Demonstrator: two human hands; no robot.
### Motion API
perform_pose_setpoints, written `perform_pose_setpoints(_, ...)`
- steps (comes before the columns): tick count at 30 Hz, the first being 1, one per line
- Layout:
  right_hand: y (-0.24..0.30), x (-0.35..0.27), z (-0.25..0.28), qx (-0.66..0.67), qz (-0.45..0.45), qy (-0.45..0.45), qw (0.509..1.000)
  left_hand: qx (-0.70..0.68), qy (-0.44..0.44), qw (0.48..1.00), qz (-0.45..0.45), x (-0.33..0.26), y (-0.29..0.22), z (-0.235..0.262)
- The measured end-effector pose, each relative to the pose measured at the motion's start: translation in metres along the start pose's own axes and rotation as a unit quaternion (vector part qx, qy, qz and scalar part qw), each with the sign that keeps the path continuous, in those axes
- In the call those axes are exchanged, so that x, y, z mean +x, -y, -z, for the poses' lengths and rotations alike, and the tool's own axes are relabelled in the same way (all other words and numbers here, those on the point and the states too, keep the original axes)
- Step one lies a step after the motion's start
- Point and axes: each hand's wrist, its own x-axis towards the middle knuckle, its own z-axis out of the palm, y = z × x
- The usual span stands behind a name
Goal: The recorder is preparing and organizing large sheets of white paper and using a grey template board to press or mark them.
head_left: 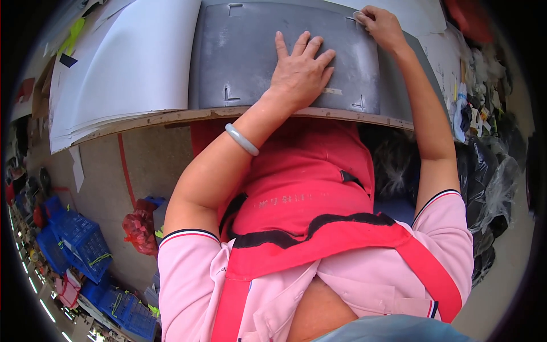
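A dark grey rectangular sheet [245,51] with L-shaped corner slots and whitish smudges lies on the table, over a further piece of grey material [393,91]. My left hand [302,71] presses flat on it, right of its middle, fingers spread. At the far right corner slot, my right hand [379,25] pinches a small flat whitish piece [359,17] between thumb and fingers; it looks like tailor's chalk. The tip of that piece is at the sheet's corner. A short beige strip of tape [332,91] sticks to the sheet near my left wrist.
Large white sheets [131,62] are stacked at the left, the top one curling against the grey sheet. The table edge [159,117] runs close to my body. Clear plastic bags [493,188] hang at the right. Blue crates [85,239] and a red bag [141,231] stand below left.
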Motion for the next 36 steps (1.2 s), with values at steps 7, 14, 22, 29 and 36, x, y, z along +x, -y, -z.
perform_pose_setpoints(7,0.033,-0.017,-0.003,0.233,-0.128,-0.057,0.962,0.004,-0.001,1.000,0.000,0.000,0.002,0.000)
perform_pose_setpoints(14,0.016,0.011,0.012,0.111,-0.038,0.104,0.988,0.007,-0.008,1.000,0.000,0.002,-0.001,-0.003)
perform_pose_setpoints(22,0.124,0.021,-0.039,0.111,0.145,-0.001,0.983,-0.018,-0.006,1.000,0.008,0.002,0.001,-0.003)
perform_pose_setpoints(29,0.186,0.055,-0.078,0.096,0.275,-0.038,0.956,-0.036,-0.007,0.999,0.000,0.004,-0.002,-0.002)
perform_pose_setpoints(36,0.219,0.062,-0.083,0.030,0.294,-0.007,0.955,-0.034,-0.007,0.999,0.003,0.001,0.000,-0.004)
